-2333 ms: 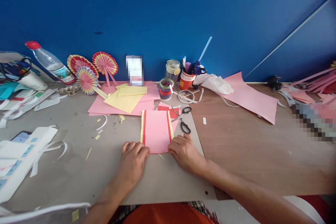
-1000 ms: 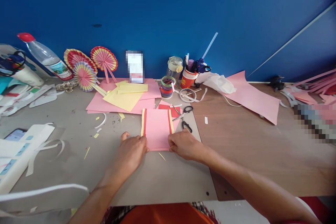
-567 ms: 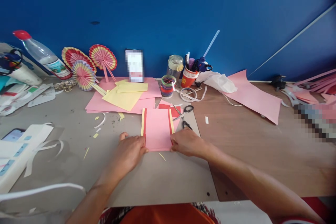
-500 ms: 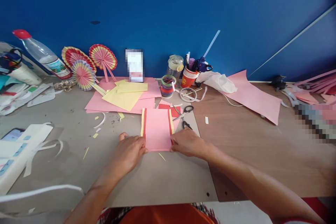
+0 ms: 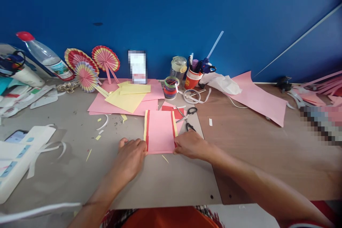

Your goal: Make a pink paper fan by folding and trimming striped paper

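Observation:
A pink sheet of paper (image 5: 161,131) with red and yellow strips along both side edges lies on the desk in front of me. A narrow fold runs along its near edge. My left hand (image 5: 132,155) is closed on the near left corner, fingers bent together. At the near right corner my right hand (image 5: 191,145) pinches the paper between thumb and fingers. Scissors (image 5: 189,117) with black handles lie opened just beyond my right hand. Red paper (image 5: 179,113) and more pink paper show partly under the sheet's far right side.
Pink and yellow sheets (image 5: 128,101) lie behind, beside folded paper fans (image 5: 106,58) and an upright phone (image 5: 137,67). A roll of tape (image 5: 191,96), a red paper cup (image 5: 192,78) with tools and a jar (image 5: 171,87) stand at the back. A bottle (image 5: 50,58) leans left.
Almost nothing differs. My left hand has shifted slightly at the near left corner; both hands still hold the paper's near edge. The view has moved a little.

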Available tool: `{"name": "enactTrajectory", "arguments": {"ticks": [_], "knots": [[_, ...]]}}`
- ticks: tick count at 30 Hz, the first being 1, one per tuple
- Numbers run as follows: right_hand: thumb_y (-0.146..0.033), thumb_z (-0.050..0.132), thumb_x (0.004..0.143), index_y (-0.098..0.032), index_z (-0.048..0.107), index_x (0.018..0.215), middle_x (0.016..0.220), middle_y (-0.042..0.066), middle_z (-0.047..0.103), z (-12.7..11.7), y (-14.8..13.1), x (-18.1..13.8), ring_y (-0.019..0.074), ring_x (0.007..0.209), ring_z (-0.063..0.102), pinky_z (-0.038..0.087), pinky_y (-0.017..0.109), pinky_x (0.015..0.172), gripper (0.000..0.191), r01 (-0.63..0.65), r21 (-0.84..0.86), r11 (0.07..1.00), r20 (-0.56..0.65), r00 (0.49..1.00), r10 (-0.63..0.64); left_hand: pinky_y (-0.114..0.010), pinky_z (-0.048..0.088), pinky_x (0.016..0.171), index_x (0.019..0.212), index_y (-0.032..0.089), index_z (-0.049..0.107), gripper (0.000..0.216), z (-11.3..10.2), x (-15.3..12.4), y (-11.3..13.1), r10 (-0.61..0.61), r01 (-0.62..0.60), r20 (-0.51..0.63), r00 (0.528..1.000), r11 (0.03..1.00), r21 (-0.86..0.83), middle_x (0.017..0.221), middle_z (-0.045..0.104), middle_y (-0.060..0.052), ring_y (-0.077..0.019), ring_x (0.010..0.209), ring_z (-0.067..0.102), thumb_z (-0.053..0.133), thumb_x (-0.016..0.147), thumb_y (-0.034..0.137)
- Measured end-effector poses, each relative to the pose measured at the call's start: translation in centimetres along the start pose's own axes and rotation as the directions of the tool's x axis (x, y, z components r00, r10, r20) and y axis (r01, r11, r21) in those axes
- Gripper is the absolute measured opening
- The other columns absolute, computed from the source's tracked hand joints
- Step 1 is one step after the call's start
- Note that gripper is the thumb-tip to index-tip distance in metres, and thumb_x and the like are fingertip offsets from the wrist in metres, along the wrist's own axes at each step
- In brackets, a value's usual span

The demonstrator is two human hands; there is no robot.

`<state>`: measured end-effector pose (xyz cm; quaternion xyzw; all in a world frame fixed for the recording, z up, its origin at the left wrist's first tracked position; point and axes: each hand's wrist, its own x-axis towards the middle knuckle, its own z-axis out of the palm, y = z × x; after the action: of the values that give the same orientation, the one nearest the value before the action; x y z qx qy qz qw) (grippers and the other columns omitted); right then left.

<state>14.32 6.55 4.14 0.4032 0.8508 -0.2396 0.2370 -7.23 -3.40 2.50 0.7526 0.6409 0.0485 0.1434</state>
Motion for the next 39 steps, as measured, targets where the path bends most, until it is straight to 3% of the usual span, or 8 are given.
{"name": "enactTrajectory", "arguments": {"ticks": [10,14,16,19,21,27,39], "knots": [[-0.043,0.057,0.087,-0.017,0.062,0.064,0.067,0.005,0.068,-0.5,-0.3,-0.3,0.0196,0.068,0.063,0.03,0.04,0.097,0.035,-0.058,-0.054,0.997,0.041,0.997,0.06,-0.042,0.029,0.089,0.074,0.02,0.046,0.016,0.3,0.2,-0.1,-0.105,0.105,0.032,0.994,0.994,0.002,0.077,0.059,0.001,-0.0165,0.073,0.056,0.04,0.088,0.013],[-0.047,0.058,0.086,-0.016,0.063,0.063,0.067,0.007,0.069,-0.5,-0.7,-0.6,0.0206,0.068,0.063,0.032,0.038,0.091,0.039,-0.072,-0.093,0.993,0.016,0.997,0.074,-0.043,0.028,0.092,0.075,0.02,0.046,0.016,0.6,0.1,-0.3,-0.087,0.087,0.024,0.996,0.996,0.012,0.075,0.058,0.002,-0.0166,0.074,0.057,0.041,0.088,0.014],[-0.044,0.06,0.086,-0.015,0.066,0.073,0.075,0.009,0.07,0.0,-1.0,-1.0,0.0224,0.074,0.063,0.033,0.037,0.087,0.032,-0.072,-0.119,0.99,-0.059,0.996,0.065,-0.043,0.028,0.093,0.077,0.02,0.048,0.015,0.9,-0.2,-0.2,-0.061,0.062,-0.022,0.998,0.997,0.049,0.077,0.057,0.002,-0.0159,0.074,0.056,0.041,0.089,0.013],[-0.031,0.06,0.086,-0.016,0.065,0.094,0.095,0.012,0.067,1.4,-1.3,-1.7,0.0256,0.091,0.058,0.032,0.035,0.079,0.018,-0.003,-0.234,0.972,-0.298,0.952,-0.069,-0.044,0.028,0.095,0.085,0.02,0.054,0.021,1.1,-0.6,0.2,0.011,0.004,-0.1,0.995,0.99,0.139,0.085,0.057,0.0,-0.0146,0.074,0.056,0.038,0.089,0.008],[-0.022,0.057,0.086,-0.016,0.064,0.095,0.097,0.011,0.063,2.4,-1.2,-2.0,0.0243,0.091,0.055,0.031,0.034,0.076,0.012,0.067,-0.319,0.946,-0.382,0.904,-0.192,-0.045,0.027,0.096,0.088,0.022,0.058,0.03,1.0,-0.8,0.6,0.072,-0.048,-0.116,0.991,0.979,0.197,0.09,0.058,-0.002,-0.0153,0.077,0.056,0.037,0.087,0.001],[-0.007,0.053,0.079,-0.015,0.06,0.082,0.085,0.009,0.059,3.3,-0.7,-2.3,0.0212,0.082,0.049,0.027,0.034,0.069,0.011,0.234,-0.446,0.864,-0.332,0.853,-0.402,-0.047,0.023,0.1,0.084,0.022,0.061,0.034,0.5,-1.1,1.1,0.171,-0.142,-0.087,0.981,0.954,0.265,0.086,0.061,-0.001,-0.0193,0.089,0.053,0.044,0.076,-0.007],[-0.007,0.055,0.078,-0.014,0.062,0.08,0.08,0.008,0.06,3.6,-0.2,-2.4,0.0202,0.08,0.046,0.024,0.036,0.072,0.01,0.267,-0.525,0.808,-0.32,0.818,-0.478,-0.048,0.025,0.102,0.077,0.019,0.058,0.022,0.2,-0.1,1.0,0.263,-0.232,-0.059,0.963,0.92,0.317,0.083,0.06,-0.003,-0.0202,0.087,0.051,0.05,0.078,-0.001]]}}
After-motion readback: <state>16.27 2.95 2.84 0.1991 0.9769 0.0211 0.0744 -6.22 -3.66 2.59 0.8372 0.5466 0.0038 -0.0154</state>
